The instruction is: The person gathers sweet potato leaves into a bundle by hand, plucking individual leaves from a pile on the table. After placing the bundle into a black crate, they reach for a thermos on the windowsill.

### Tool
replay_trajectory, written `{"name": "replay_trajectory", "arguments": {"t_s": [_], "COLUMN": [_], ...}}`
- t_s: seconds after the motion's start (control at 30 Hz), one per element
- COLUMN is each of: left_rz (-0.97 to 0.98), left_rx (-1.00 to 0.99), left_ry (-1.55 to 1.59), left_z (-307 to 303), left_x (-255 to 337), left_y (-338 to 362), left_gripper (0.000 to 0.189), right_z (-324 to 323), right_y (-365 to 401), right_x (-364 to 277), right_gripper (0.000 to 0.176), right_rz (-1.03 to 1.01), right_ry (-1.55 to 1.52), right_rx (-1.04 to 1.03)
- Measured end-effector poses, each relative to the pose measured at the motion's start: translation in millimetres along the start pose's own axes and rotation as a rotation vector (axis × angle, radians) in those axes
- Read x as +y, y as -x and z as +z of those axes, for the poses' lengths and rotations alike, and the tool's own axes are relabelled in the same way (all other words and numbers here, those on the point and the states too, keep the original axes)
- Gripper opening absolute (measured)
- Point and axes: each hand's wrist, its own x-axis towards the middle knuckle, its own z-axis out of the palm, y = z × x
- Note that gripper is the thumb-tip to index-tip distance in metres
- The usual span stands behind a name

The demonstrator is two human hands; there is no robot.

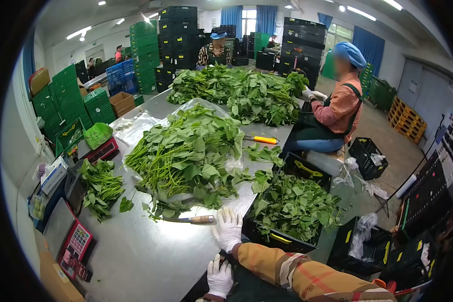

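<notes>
Both my hands wear white gloves. My right hand (228,230) lies on the metal table (136,246) near its edge, fingers apart, just right of the wooden handle of a knife (202,219). Below it, at the table's edge, my left hand (219,278) has its fingers partly curled over something small and dark that I cannot make out. A large heap of leafy green stems (186,151) lies on clear plastic beyond the knife. Right of my right hand, a black crate (282,240) holds more leafy greens (297,206).
A red-framed scale (78,241) and a small bunch of greens (103,186) are at left. A yellow cutter (264,139) lies beyond the heap. A seated co-worker (337,100) is at right by another pile (256,95). Black crates (362,246) stand on the floor at right.
</notes>
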Motion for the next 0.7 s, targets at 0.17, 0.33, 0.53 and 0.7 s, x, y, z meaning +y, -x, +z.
{"name": "replay_trajectory", "arguments": {"t_s": [0.17, 0.33, 0.53, 0.7], "left_rz": [0.006, 0.004, 0.010, 0.004], "left_rx": [0.012, 0.016, 0.022, -0.003], "left_ry": [-0.005, 0.014, -0.012, -0.024], "left_z": [3.7, 2.5, 3.8, 3.5], "left_x": [-0.2, 1.0, 2.6, 3.4], "left_y": [-1.0, -3.8, -4.2, -4.1], "left_gripper": [0.020, 0.018, 0.017, 0.016], "right_z": [-2.5, -4.4, -2.2, -1.5], "right_y": [1.0, 0.0, 0.7, 1.0], "right_x": [0.2, 0.3, 2.1, 2.6], "right_gripper": [0.070, 0.067, 0.065, 0.065], "right_rz": [-0.014, -0.017, -0.023, -0.021], "right_ry": [-0.028, -0.059, -0.074, -0.074], "right_rx": [0.017, 0.021, 0.024, 0.023]}}
